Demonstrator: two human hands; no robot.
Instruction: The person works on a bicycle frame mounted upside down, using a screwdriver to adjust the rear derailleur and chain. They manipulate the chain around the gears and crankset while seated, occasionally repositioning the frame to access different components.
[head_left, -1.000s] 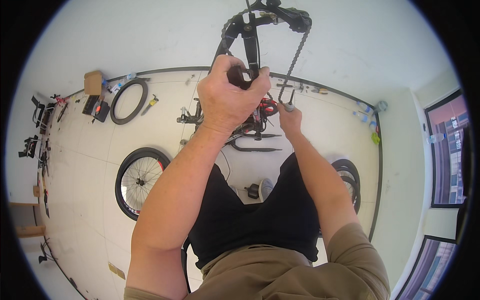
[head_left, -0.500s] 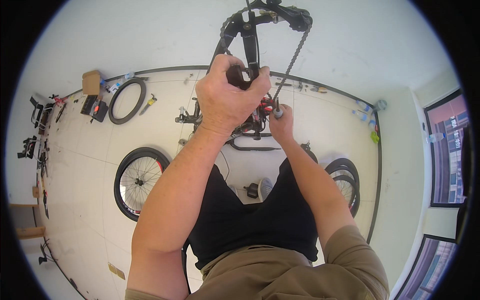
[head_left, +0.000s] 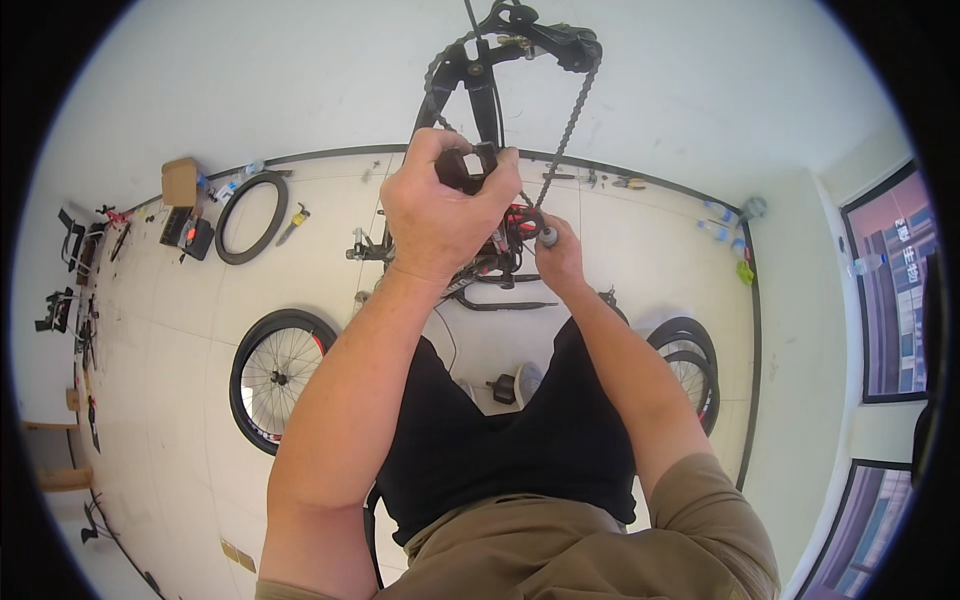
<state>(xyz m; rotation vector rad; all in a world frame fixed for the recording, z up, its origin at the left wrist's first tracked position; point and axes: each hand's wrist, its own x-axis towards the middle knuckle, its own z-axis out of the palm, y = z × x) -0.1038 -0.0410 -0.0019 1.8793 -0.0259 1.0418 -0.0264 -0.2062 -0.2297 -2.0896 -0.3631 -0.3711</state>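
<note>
A black bicycle frame [head_left: 484, 105] stands in front of me, with its chain [head_left: 572, 128] hanging in a loop and a rear derailleur [head_left: 578, 50] at the top. My left hand [head_left: 440, 215] is closed, thumb and fingers round a black bicycle part [head_left: 458, 170] at the frame; its exact kind is partly hidden by the fingers. Lower and to the right, my right hand [head_left: 562, 258] is closed round a screwdriver-like tool [head_left: 548, 236] with a grey rounded end. That tool is beside the red and black parts [head_left: 520, 222] near the chain's lower end.
A spoked wheel [head_left: 262, 385] lies at left, with more wheels [head_left: 690, 350] at right. Behind are a loose tyre [head_left: 277, 225], a cardboard box [head_left: 180, 183], a yellow-handled tool [head_left: 295, 222], pliers [head_left: 630, 183] and plastic bottles [head_left: 714, 229]. A black pedal-like part [head_left: 503, 388] lies by my shoe.
The upper frame and chain have shifted left and slightly down in the view. My left hand has moved left with the black part, and my right hand a little left; both grips are kept.
</note>
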